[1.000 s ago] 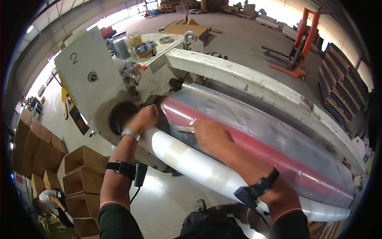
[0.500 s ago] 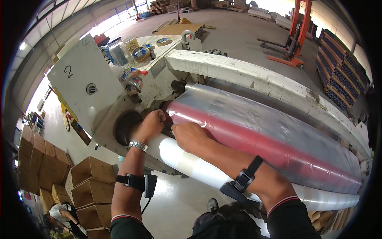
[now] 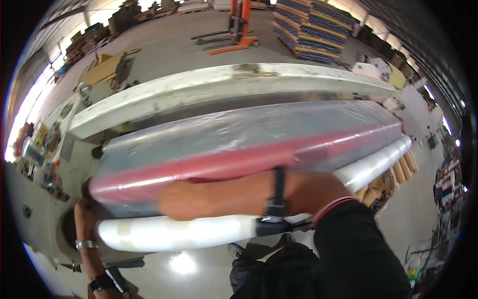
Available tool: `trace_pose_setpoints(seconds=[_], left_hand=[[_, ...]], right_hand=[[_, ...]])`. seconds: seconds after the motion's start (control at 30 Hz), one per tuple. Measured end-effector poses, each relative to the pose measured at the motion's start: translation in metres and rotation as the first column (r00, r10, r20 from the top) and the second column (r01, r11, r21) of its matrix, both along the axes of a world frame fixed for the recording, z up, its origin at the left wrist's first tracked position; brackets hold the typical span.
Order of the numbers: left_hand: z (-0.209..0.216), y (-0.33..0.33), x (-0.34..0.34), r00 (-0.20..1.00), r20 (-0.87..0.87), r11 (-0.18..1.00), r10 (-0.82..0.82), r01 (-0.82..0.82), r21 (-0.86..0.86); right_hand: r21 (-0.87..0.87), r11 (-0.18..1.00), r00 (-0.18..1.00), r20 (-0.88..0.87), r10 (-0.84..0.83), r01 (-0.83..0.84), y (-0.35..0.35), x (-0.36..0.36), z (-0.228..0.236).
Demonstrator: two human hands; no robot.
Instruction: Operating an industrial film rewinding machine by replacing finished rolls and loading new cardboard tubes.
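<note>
A machine carries a red roller with clear plastic film stretched over it. In front of it lies a long white film roll, banded with pale tape. At the left end of both, my left hand reaches beside a dark round opening in the machine's side, and its fingertips are hidden. My right hand is smeared by motion, above the white roll and in front of the red roller. Its forearm stretches leftward across the rolls. What its fingers do does not show.
A white beam crosses behind the film. Beyond stand an orange pallet lifter and a stack of tubes. Tape rolls and a jar crowd the far left machine top. Brown cardboard tubes sit beneath the white roll's right end.
The view has swung right, bringing the rollers' right end into full sight. My right hand has moved away from my left, rightward along the rollers. My left stays near their left end.
</note>
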State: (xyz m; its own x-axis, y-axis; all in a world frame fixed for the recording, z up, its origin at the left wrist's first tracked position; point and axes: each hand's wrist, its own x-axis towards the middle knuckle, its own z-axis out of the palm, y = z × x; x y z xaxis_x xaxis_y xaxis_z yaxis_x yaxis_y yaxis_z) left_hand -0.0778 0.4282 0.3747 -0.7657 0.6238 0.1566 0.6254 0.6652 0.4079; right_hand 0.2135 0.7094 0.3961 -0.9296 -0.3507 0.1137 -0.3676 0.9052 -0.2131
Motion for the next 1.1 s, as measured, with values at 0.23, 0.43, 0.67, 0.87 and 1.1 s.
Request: trace_pose_setpoints(seconds=[0.23, 0.43, 0.67, 0.87, 1.1], left_hand=[[-0.013, 0.007, 0.052, 0.885, -0.277, 0.912, 0.375, -0.298, 0.284], [-0.035, 0.123, 0.234, 0.999, 0.021, 0.854, 0.042, -0.047, 0.518], [-0.009, 0.255, 0.400, 0.987, -0.093, 0.942, 0.129, -0.093, 0.323], [-0.018, 0.226, 0.376, 0.962, -0.227, 0.965, 0.148, -0.090, 0.247], [-0.011, 0.259, 0.399, 0.986, 0.007, 0.879, 0.165, -0.150, 0.452]], right_hand=[[0.229, 0.963, 0.989, -0.021, -0.144, 0.145, 0.203, 0.331, 0.026], [0.667, 0.664, 0.714, 0.277, -0.643, 0.339, 0.329, 0.524, 0.050], [0.672, 0.663, 0.693, 0.304, -0.654, 0.330, 0.443, 0.704, 0.071], [0.731, 0.548, 0.583, 0.254, -0.772, 0.407, 0.518, 0.807, 0.061], [0.934, -0.047, 0.109, -0.091, -0.990, 0.353, 0.624, 0.983, 0.055]])
